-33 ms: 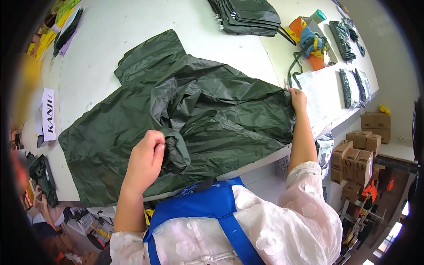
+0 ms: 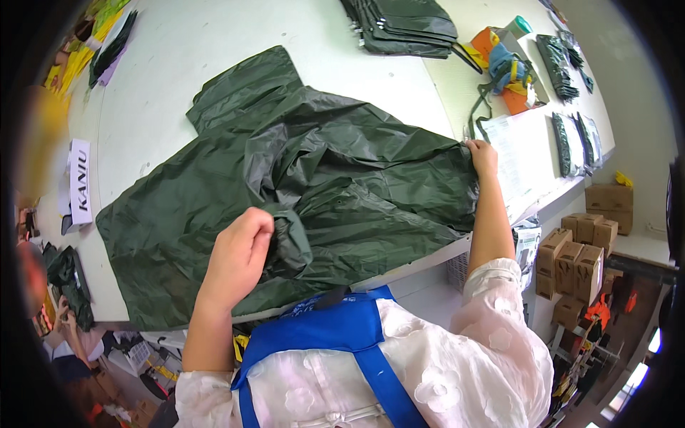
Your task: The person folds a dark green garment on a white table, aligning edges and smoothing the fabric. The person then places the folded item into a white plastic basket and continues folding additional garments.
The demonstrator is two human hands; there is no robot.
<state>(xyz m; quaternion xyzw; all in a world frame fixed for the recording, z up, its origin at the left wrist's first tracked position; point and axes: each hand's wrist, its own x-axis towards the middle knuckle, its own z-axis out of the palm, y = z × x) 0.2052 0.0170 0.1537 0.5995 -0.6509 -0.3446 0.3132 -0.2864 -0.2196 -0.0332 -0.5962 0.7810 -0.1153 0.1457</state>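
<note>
A dark green, shiny waterproof garment (image 2: 178, 207), like a raincoat, lies spread and creased across the white table in front of me. My left hand (image 2: 241, 246) is closed on a gathered, sleeve-like end (image 2: 292, 250) of it, raised over the near part of the cloth. The opening of that end faces toward me and shows folded fabric inside. My right hand (image 2: 483, 157) pinches the garment's far right edge with thumb and fingers. Cloth between the two hands lies in loose folds. A flat squarish panel (image 2: 246, 89) of the garment sticks out at its far side.
Dark green folded pouches (image 2: 403, 28) are stacked at the far side of the table (image 2: 178, 43). An orange box (image 2: 517, 98) with straps and packed bags (image 2: 569, 146) sit at right. Cartons (image 2: 578, 264) stand below right. At lower left another person's hands (image 2: 68, 317) handle dark green cloth.
The view has shifted very slightly. My left hand and the sleeve-like end have moved a little to the right; both hands keep their hold.
</note>
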